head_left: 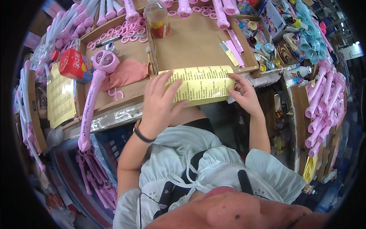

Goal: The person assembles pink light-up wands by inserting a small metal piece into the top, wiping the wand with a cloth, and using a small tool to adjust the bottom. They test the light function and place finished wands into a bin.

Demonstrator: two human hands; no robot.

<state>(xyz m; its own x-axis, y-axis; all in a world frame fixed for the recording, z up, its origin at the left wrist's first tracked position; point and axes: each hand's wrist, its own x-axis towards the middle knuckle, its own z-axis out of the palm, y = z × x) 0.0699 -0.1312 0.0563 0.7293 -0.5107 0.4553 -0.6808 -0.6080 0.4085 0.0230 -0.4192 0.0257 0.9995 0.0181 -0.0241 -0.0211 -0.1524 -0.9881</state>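
A yellow sheet of printed labels (202,84) is held over the near edge of the workbench, its lower part bending toward me. My right hand (246,93) pinches the sheet's right edge between thumb and curled fingers. My left hand (162,101) lies at the sheet's left end, its fingers spread and partly over the paper. To the left of that hand, a pink toy wand (93,93) with a round openwork head leans across the bench edge. A pink cloth (126,74) lies next to it in the tray.
Pink rings (131,31) fill the back of the left cardboard tray (85,38). A bottle with reddish contents (158,23) stands by the divider. Further left are a red-lidded jar (74,65) and another yellow sheet (61,95). Pink wand parts (324,103) are stacked at right.
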